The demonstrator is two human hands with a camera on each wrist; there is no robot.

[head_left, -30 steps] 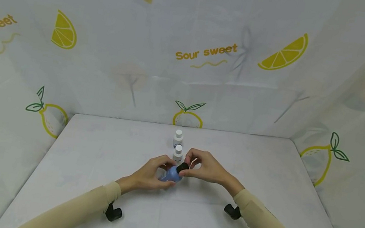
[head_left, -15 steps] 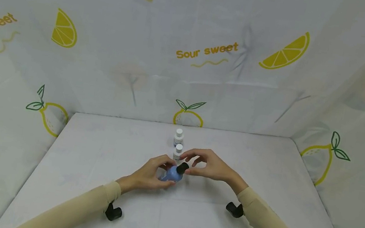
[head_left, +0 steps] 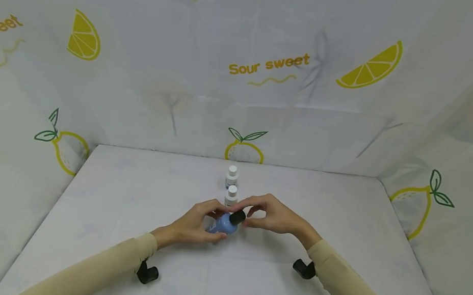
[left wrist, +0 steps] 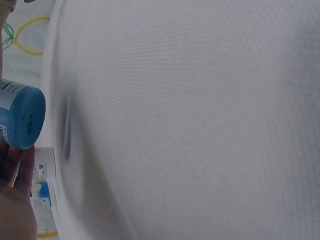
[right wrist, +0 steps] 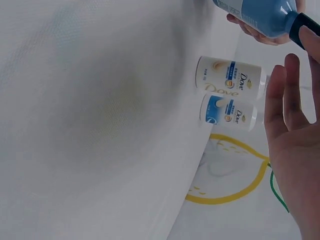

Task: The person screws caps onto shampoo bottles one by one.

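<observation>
A big white cloth wall (head_left: 216,41) is behind a white table (head_left: 143,179). Over the table are a left hand (head_left: 194,222) and a right hand (head_left: 276,217). The left hand grips a blue bottle (head_left: 221,224), tipped and up off the table. Two small white bottles (head_left: 231,199) stand just behind it. The right hand's thumb and finger pinch its little black cap (head_left: 238,217).
</observation>
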